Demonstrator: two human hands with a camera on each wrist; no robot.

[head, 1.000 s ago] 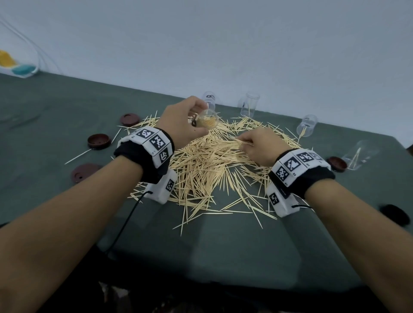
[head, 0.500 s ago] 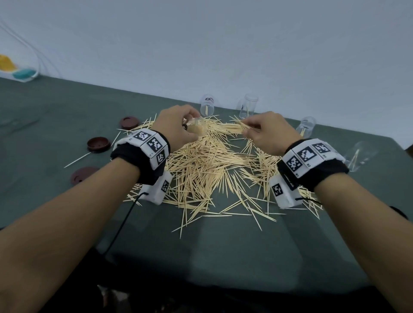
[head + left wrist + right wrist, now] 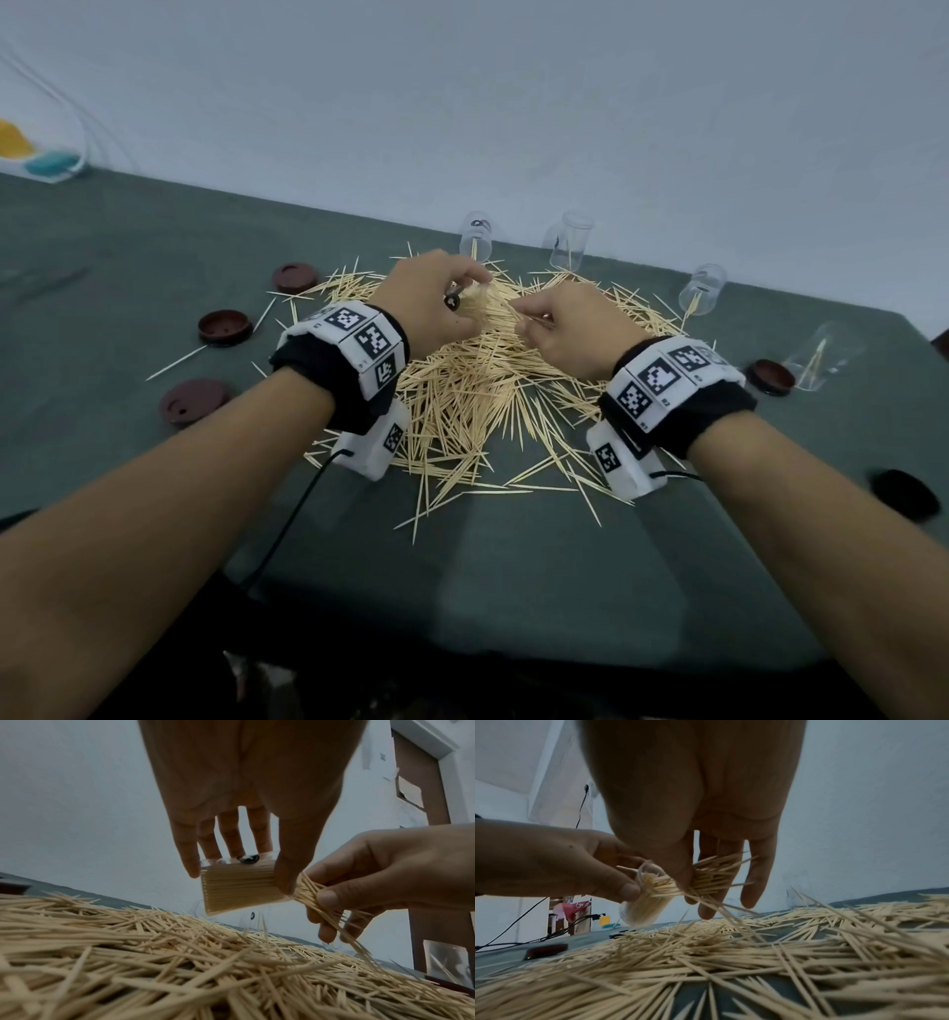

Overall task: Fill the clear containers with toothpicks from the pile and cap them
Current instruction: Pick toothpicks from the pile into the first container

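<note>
The left hand (image 3: 239, 805) grips a nearly full container (image 3: 239, 888) while the right hand (image 3: 372, 878) pinches a toothpick bundle (image 3: 312, 894) at its mouth; four others (image 3: 570, 241) seem almost empty, all uncapped.

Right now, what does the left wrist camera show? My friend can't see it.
A left hand holds a clear container packed with toothpicks, while a right hand pushes in another bunch. A big toothpick pile lies below.

Head: high above the table's (image 3: 513, 591) near edge, facing forward and down toward the far edge.
Left wrist: low, close, looking along the left hand (image 3: 244, 780).
Right wrist: likewise, along the right hand (image 3: 693, 780).
Shared: toothpick pile (image 3: 462, 390).
</note>
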